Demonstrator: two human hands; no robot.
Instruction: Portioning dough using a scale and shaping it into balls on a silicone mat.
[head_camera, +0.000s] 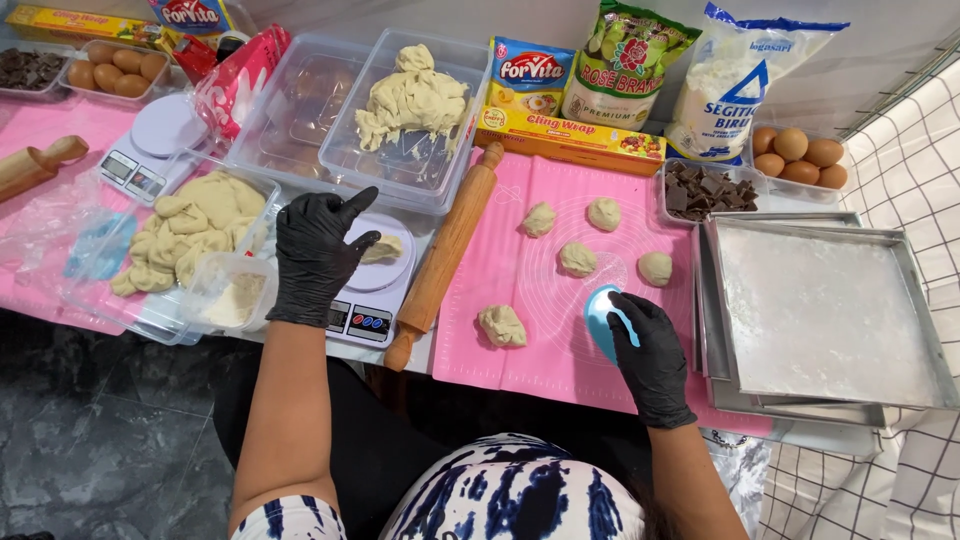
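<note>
My left hand (318, 252), in a black glove, hovers over a white kitchen scale (375, 290) with a small piece of dough (383, 248) on its plate; the fingers are spread and hold nothing. My right hand (648, 352), also gloved, grips a light blue dough scraper (601, 318) resting on the pink silicone mat (560, 340). Several dough balls lie on the mat, the nearest (502, 325) left of the scraper, others (578, 259) further back.
A wooden rolling pin (445, 257) lies between scale and mat. Clear tubs hold dough (412, 98) and dough pieces (190, 230). Stacked metal baking trays (825, 310) sit at right. Chocolate chunks (708, 190), eggs (797, 150), flour bags and a second scale (150, 150) line the back.
</note>
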